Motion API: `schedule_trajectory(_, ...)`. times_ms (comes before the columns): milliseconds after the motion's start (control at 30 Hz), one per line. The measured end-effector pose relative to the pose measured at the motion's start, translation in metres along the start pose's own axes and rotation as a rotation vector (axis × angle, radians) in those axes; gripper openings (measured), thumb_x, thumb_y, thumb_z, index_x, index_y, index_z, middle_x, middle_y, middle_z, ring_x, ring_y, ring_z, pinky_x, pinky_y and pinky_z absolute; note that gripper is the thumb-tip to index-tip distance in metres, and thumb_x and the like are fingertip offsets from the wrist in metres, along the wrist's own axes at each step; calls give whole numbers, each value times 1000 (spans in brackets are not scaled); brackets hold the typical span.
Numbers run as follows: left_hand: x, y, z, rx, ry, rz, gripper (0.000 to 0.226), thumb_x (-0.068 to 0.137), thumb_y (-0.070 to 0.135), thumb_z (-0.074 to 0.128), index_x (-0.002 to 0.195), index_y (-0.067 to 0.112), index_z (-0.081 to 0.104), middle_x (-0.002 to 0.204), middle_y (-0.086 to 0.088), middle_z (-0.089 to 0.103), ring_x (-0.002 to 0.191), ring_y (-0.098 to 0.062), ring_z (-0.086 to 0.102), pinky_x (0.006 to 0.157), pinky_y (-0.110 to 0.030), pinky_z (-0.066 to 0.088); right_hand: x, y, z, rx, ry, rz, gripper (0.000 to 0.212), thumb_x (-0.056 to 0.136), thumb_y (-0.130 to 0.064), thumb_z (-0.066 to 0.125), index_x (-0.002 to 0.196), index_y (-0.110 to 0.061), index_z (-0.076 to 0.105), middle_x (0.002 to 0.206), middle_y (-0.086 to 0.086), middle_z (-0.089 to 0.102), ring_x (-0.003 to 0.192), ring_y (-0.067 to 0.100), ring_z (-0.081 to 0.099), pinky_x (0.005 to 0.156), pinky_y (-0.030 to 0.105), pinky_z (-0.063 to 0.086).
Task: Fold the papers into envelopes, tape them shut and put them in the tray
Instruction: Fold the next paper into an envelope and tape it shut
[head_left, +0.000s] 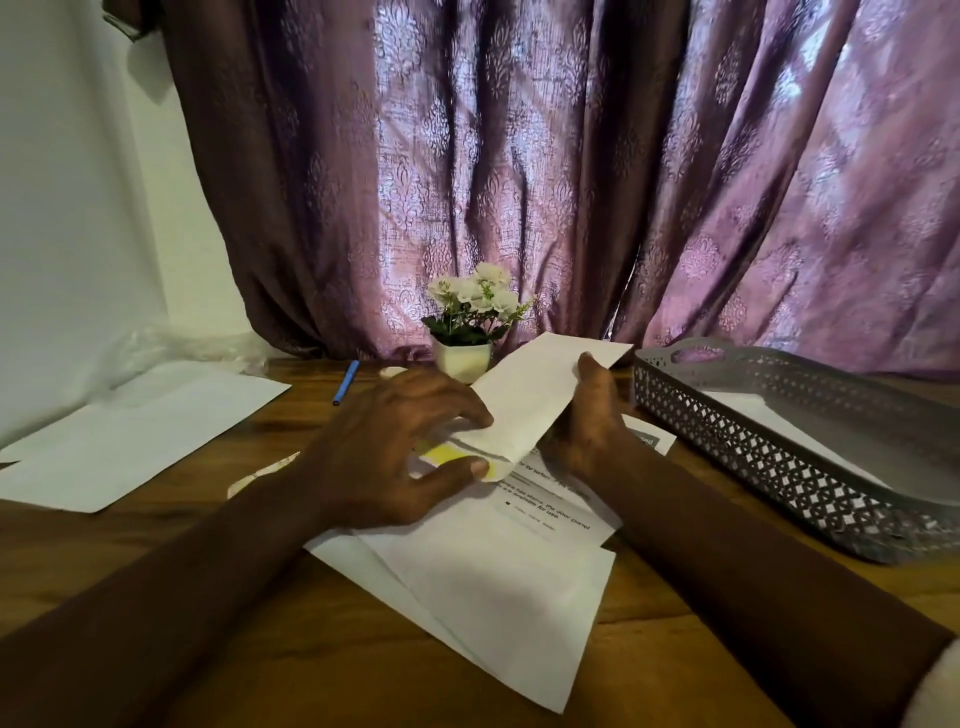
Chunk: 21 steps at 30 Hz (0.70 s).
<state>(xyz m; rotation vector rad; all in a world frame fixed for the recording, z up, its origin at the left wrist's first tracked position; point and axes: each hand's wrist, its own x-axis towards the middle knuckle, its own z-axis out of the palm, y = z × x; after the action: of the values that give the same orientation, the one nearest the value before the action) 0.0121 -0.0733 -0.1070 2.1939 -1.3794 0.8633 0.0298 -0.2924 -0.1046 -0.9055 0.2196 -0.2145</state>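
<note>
From the head camera, both hands hold a folded white envelope (530, 400) above the middle of the table (171, 535). The left hand (400, 447) pinches the near end, thumb under and fingers on top, where a strip of yellow tape (445, 453) shows. The right hand (592, 415) grips the far long edge, thumb on the upper face. The envelope tilts, its far corner raised toward the grey tray (727, 447), which sits at the table's right edge.

The step looks like taping the end shut. To do it well, the left fingers should press the strip flat from the middle outward while the right hand keeps the flap from springing open.

More sheets lie under the hands, one printed (550, 499), and blank paper (130, 436) rests toward the left edge. A blue pen (346, 382) and a small flower pot (465, 358) stand near the far edge.

The tape roll is not visible. Motion blur softens the tape and the left fingertips, so whether the strip is stuck down cannot be told. Something white lies in the tray, partly hidden by its wall.
</note>
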Motion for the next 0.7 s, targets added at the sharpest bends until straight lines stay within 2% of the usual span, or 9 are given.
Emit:
schedule_trajectory(67,0,1,-2,-66,-9,-2,44,89,56,64,121,26,71,124,16,68,119,-4,58,95,-37,52,2,-2,-3,-15,26,-10,54,106,-58,33,130,-18,60,119,11,75,116,33,68,95,49,55)
schedule_trajectory(133,-1,-2,-4,-26,-35,13,45,87,50,69,125,27,69,127,16,67,122,-4,57,99,-32,50,4,-6,-6,-10,54,-30,47,107,-57,34,124,-21,58,113,9,75,111,32,70,90,53,58)
schedule_trajectory(233,-1,-5,-2,118,-20,18,38,87,29,73,125,23,70,126,11,69,118,-8,60,99,-34,50,6,-10,-8,2,53,-80,40,108,-50,37,128,-20,55,123,9,72,117,32,68,101,58,53)
schedule_trajectory(333,0,-6,3,122,10,48,20,92,17,65,109,19,75,110,6,74,103,-15,66,86,-41,54,3,-7,-6,-2,-1,-55,42,108,-46,44,138,-19,51,129,12,71,120,33,67,101,59,52)
schedule_trajectory(433,0,-8,8,100,45,33,15,94,18,62,104,18,74,103,4,73,98,-15,64,84,-41,52,-3,3,-1,-97,-87,-8,43,102,-26,59,142,-13,52,129,17,71,121,36,66,97,55,55)
schedule_trajectory(533,-1,-9,11,85,86,-14,16,93,27,65,107,21,72,109,5,70,104,-16,60,86,-40,50,-7,11,2,-149,-152,16,48,96,-3,57,143,-8,51,131,22,69,123,40,64,91,52,57)
schedule_trajectory(600,-1,-10,12,102,98,-44,19,92,34,69,108,24,70,111,5,66,105,-15,57,84,-40,50,-9,14,5,-125,-197,29,51,95,3,53,145,-5,49,135,25,65,126,43,62,92,53,56)
schedule_trajectory(700,0,-9,14,76,95,-31,22,98,41,60,105,23,70,110,4,64,103,-12,56,82,-38,51,-9,13,6,-77,-223,57,50,96,5,51,146,2,47,138,29,62,130,46,58,103,58,50)
